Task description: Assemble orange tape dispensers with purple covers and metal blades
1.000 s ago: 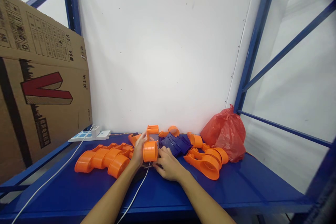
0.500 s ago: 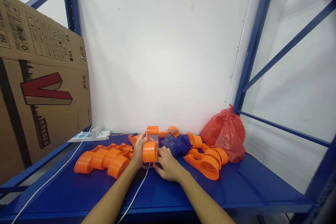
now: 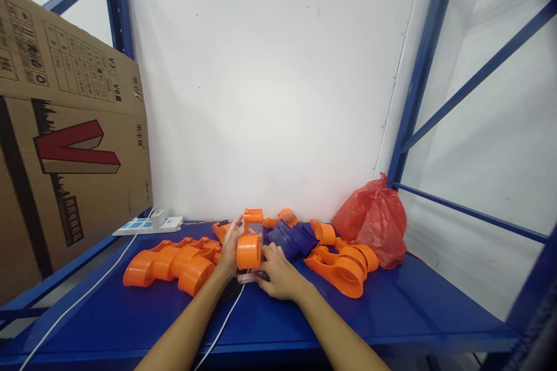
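In the middle of the table, my left hand (image 3: 230,250) is closed round the left side of an orange plastic holder (image 3: 249,251). The holder stands upright, with a round cup low in front and a smaller orange part on top. My right hand (image 3: 277,271) is at its lower right, fingers bent, with the thumb side at a pale round disc (image 3: 246,279) just below the cup. A white cable (image 3: 229,320) runs from near the disc toward me. The holder and fingers hide part of the disc and a dark piece behind it.
Orange holders (image 3: 165,262) lie in a row at left, and more orange holders (image 3: 343,269) at right. Dark blue flat pieces (image 3: 292,239) lie behind my right hand. A red plastic bag (image 3: 374,223), power strip (image 3: 167,224) and large cardboard box (image 3: 87,122) stand around.
The pale disc under the orange cup now shows clearly, where a dark edge showed before. My right fingers have shifted slightly; my left hand and the holder are nearly still.
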### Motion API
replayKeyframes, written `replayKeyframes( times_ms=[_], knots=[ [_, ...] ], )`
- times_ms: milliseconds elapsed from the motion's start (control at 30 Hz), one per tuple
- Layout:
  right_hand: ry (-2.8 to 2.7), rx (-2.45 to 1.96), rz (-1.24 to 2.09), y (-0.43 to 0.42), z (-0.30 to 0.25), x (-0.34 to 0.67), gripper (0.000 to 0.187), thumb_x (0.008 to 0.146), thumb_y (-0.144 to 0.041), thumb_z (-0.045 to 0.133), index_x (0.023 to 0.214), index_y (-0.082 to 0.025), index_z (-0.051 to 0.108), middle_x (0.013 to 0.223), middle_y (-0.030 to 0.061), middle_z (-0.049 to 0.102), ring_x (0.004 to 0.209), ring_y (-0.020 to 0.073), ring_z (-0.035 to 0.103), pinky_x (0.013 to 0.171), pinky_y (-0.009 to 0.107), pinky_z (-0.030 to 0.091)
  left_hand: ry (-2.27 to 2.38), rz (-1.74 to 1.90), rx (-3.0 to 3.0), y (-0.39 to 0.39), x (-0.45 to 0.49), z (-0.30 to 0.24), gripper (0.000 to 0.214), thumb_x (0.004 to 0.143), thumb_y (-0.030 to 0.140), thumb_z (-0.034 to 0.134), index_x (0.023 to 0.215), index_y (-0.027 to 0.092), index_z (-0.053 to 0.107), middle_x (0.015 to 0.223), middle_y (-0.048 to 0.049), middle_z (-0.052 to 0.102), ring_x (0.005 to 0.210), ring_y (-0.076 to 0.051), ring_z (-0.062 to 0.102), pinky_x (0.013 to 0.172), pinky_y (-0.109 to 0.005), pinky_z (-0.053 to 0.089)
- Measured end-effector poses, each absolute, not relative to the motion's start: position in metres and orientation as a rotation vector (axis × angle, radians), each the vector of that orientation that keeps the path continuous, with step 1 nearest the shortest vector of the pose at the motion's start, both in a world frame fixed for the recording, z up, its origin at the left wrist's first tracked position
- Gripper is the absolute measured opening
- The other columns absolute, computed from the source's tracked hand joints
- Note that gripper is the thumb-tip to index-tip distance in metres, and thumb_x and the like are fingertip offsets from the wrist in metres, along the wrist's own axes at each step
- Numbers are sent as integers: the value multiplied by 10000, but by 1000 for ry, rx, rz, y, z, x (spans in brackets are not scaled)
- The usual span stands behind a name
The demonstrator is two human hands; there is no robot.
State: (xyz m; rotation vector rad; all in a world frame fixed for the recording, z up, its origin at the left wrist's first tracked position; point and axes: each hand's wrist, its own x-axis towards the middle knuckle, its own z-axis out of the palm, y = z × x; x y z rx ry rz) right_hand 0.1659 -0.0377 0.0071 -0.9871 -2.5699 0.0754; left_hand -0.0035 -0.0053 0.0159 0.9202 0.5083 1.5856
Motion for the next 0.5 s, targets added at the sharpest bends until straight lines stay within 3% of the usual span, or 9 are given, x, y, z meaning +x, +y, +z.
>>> replayKeyframes(
  times_ms=[167, 333, 500],
  knots=[
    [-2544, -1004, 129, -36, 5, 165, 261, 863, -265, 732, 1110, -214, 664, 1172, 70, 526, 1053, 245, 404, 915, 396, 359, 514, 1576, 921, -6, -4, 15, 823, 739, 387, 738, 1466, 179, 412, 761, -9, 689, 552, -171, 633, 510, -260, 495],
    [-2519, -1005, 207, -33, 4, 167, 129, 909, -298, 702, 990, -205, 663, 1120, 54, 518, 1046, 228, 404, 909, 376, 374, 516, 1588, 927, -6, -4, 15, 821, 729, 397, 747, 1454, 178, 428, 761, -10, 693, 558, -168, 631, 519, -258, 492],
    [-2487, -1021, 204, -31, 4, 169, 140, 962, -341, 642, 992, -207, 672, 1050, 45, 512, 997, 212, 416, 886, 364, 383, 523, 1577, 939, -3, -5, 13, 834, 731, 401, 746, 1465, 196, 408, 762, -3, 693, 545, -168, 629, 503, -253, 475]
  ],
)
